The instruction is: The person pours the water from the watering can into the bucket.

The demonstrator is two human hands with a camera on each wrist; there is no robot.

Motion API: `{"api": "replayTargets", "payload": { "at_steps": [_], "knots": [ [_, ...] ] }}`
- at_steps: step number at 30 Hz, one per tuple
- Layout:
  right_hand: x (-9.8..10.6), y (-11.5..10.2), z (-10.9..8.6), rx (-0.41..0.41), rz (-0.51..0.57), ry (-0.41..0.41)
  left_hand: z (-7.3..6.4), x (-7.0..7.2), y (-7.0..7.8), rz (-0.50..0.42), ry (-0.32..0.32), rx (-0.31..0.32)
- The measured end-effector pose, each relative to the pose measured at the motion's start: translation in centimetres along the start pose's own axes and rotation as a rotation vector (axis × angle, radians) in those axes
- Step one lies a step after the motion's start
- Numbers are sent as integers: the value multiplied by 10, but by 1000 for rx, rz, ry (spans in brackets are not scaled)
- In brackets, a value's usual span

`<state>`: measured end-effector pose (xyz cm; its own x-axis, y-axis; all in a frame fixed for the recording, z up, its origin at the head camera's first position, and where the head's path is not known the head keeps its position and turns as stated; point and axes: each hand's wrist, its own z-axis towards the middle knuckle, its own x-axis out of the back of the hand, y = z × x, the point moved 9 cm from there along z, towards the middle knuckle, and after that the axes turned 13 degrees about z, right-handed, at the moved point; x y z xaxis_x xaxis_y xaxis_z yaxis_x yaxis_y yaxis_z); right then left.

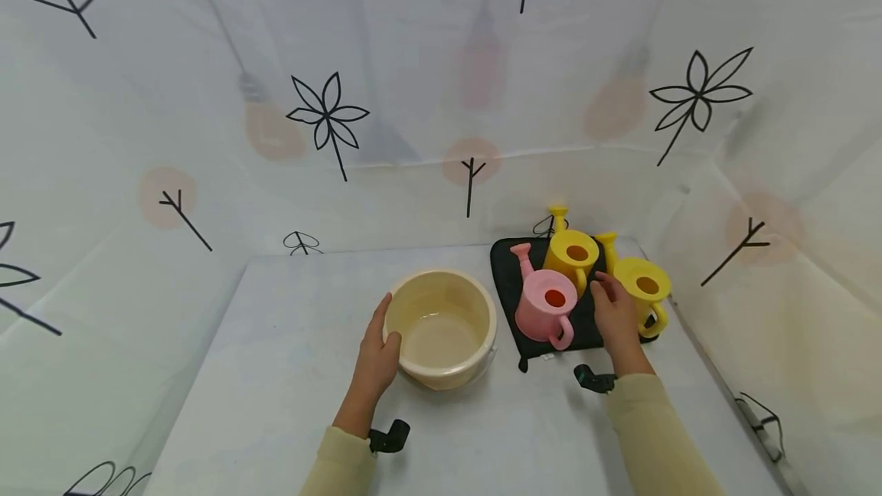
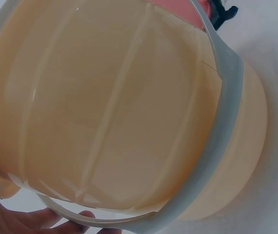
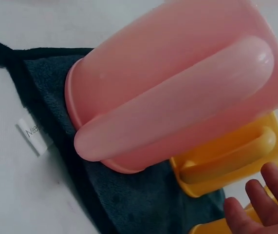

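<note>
A cream bucket [image 1: 441,370] stands on the white table, and my left hand [image 1: 377,354] grips its left side, thumb at the rim. The left wrist view shows the bucket's pale bail handle [image 2: 229,92] hanging across its wall, with fingertips behind its lower end. To the right, a pink watering can [image 1: 534,312], an orange-yellow watering can [image 1: 561,251] and a brighter yellow watering can [image 1: 630,270] are on a dark cloth [image 1: 506,274]. Over the cloth, between the cans, is my right hand [image 1: 615,316], fingers loose and holding nothing. Whether its fingertips touch a can is unclear.
A white sheet [image 1: 413,128] with plant drawings rises behind the table and along both sides. The white tabletop [image 1: 289,343] extends left of the bucket. A small tag [image 3: 31,136] sticks out from the cloth's edge.
</note>
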<state>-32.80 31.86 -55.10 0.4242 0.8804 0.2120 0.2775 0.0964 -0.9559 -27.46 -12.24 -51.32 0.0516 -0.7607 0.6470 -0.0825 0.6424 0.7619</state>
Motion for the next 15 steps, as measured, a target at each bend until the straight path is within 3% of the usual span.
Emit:
{"api": "replayTargets", "payload": {
  "at_steps": [8,15],
  "knots": [
    [-11,7,8,-49,85,-64,0,0,0,0,-13,17],
    [-18,10,16,-58,70,-73,0,1,2,5,-10,20]
  ]
}}
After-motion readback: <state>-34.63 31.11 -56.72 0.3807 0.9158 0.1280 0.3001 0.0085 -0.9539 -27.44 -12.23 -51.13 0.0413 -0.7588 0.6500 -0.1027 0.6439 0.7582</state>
